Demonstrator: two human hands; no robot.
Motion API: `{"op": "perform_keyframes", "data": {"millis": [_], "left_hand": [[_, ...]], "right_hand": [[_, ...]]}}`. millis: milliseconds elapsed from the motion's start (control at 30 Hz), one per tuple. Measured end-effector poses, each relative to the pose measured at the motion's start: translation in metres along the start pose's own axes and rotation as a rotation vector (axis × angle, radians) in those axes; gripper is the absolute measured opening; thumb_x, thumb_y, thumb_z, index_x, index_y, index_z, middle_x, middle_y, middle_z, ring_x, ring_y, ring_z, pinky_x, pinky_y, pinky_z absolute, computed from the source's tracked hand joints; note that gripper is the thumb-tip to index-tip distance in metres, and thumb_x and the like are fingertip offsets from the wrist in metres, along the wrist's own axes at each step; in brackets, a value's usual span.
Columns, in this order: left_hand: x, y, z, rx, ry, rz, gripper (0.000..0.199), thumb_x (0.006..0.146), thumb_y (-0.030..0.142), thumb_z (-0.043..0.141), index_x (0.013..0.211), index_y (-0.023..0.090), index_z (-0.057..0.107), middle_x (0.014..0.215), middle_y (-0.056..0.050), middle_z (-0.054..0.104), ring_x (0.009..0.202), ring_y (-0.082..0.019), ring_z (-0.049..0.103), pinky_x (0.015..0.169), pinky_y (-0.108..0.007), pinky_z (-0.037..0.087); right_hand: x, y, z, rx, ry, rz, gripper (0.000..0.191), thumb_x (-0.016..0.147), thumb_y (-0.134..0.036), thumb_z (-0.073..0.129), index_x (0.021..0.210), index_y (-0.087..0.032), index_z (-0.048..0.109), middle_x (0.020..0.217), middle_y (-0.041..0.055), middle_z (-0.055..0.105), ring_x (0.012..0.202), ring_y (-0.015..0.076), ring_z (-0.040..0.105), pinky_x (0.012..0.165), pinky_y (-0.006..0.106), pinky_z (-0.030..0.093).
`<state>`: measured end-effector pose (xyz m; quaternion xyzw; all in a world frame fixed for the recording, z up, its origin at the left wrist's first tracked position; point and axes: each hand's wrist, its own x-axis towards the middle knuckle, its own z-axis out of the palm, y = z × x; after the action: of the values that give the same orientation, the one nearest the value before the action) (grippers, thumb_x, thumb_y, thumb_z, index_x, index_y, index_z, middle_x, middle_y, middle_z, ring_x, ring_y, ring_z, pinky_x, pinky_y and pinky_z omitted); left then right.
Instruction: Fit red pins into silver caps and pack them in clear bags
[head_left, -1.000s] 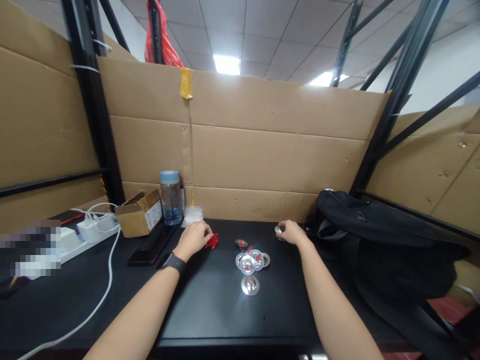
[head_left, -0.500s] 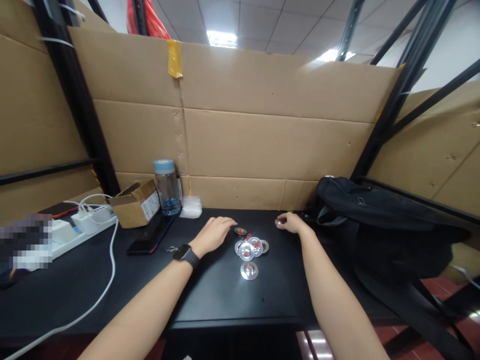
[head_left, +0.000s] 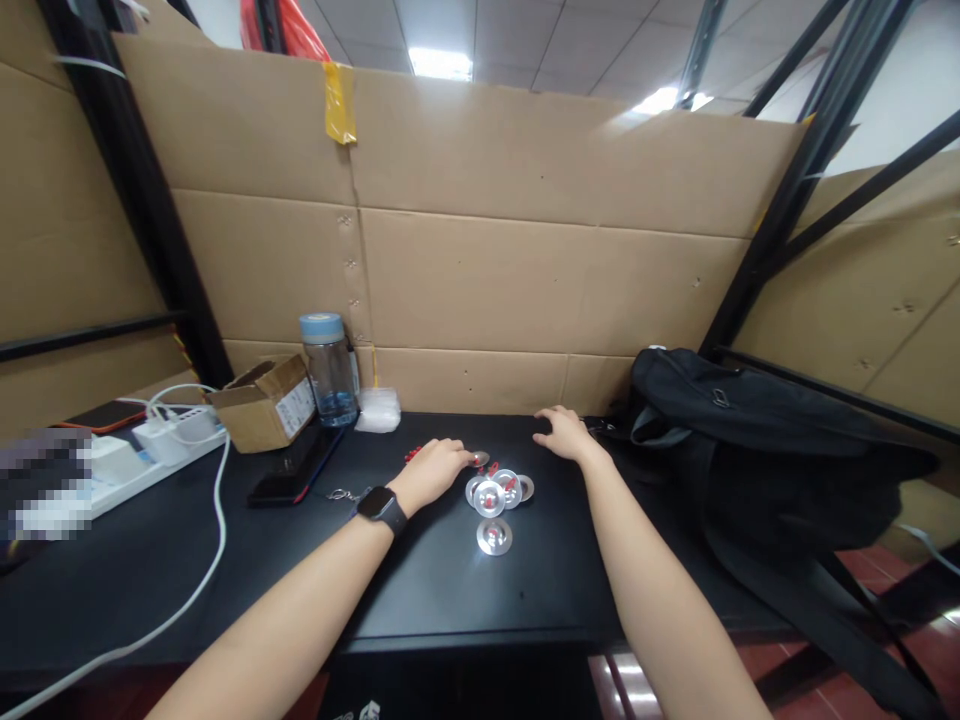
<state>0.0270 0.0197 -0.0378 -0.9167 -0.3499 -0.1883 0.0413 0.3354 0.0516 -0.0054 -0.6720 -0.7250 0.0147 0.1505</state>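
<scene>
Several small silver finger cymbals with red cords lie on the black table. A front cymbal (head_left: 494, 537) lies apart from an overlapping cluster (head_left: 490, 499). My left hand (head_left: 435, 468), with a dark watch on its wrist, has its fingertips at the edge of a tilted cymbal (head_left: 480, 459) behind the cluster and appears to pinch it. Some small red pieces (head_left: 412, 454) show behind this hand. To the right of the cluster, my right hand (head_left: 564, 432) is open, thumb and fingers apart, with nothing visible in it.
A black bag (head_left: 750, 440) covers the table's right side. At the left stand a water bottle (head_left: 330, 375), an open cardboard box (head_left: 266, 415) and a power strip (head_left: 112, 485) with a white cable. Clear plastic packets (head_left: 378, 410) lie near the cardboard wall (head_left: 480, 270).
My left fingertips have come down onto the rear cymbal. My right hand has opened, and the cymbal it held is no longer visible. Red pieces now show behind my left hand.
</scene>
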Motion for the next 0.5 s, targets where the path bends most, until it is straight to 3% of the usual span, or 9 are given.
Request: {"op": "perform_keyframes", "data": {"millis": [133, 233, 333, 500], "left_hand": [[0.003, 0.005, 0.0, 0.054, 0.032, -0.015, 0.025, 0.102, 0.027, 0.049, 0.107, 0.021, 0.072, 0.1, -0.007, 0.07, 0.094, -0.021, 0.064, 0.084, -0.032, 0.045], [0.005, 0.007, -0.001, 0.024, 0.051, 0.032, 0.023, 0.101, 0.025, 0.051, 0.114, 0.025, 0.07, 0.107, -0.005, 0.071, 0.1, -0.02, 0.063, 0.086, -0.031, 0.043], [0.007, 0.008, -0.004, 0.005, 0.007, 0.061, 0.02, 0.101, 0.026, 0.053, 0.108, 0.027, 0.071, 0.099, -0.003, 0.071, 0.099, -0.02, 0.063, 0.084, -0.03, 0.042], [0.007, 0.01, -0.004, -0.012, -0.015, -0.021, 0.014, 0.096, 0.024, 0.059, 0.092, 0.019, 0.072, 0.095, -0.006, 0.07, 0.091, -0.021, 0.065, 0.081, -0.031, 0.044]], "right_hand": [[-0.002, -0.023, 0.001, 0.016, 0.009, -0.078, 0.045, 0.085, -0.037, 0.07, 0.128, -0.027, 0.063, 0.139, 0.0111, 0.055, 0.129, 0.0334, 0.048, 0.105, 0.049, 0.039], [-0.005, -0.036, 0.002, 0.039, 0.019, -0.143, 0.043, 0.086, -0.036, 0.069, 0.128, -0.027, 0.063, 0.139, 0.0114, 0.054, 0.129, 0.0332, 0.047, 0.105, 0.049, 0.038], [-0.009, -0.047, 0.002, 0.081, 0.036, -0.206, 0.041, 0.085, -0.033, 0.07, 0.125, -0.025, 0.065, 0.137, 0.0123, 0.056, 0.128, 0.034, 0.048, 0.105, 0.052, 0.038], [-0.013, -0.061, 0.006, 0.256, 0.034, -0.387, 0.036, 0.083, -0.027, 0.072, 0.119, -0.023, 0.068, 0.127, 0.0112, 0.063, 0.121, 0.0275, 0.057, 0.106, 0.045, 0.042]]}}
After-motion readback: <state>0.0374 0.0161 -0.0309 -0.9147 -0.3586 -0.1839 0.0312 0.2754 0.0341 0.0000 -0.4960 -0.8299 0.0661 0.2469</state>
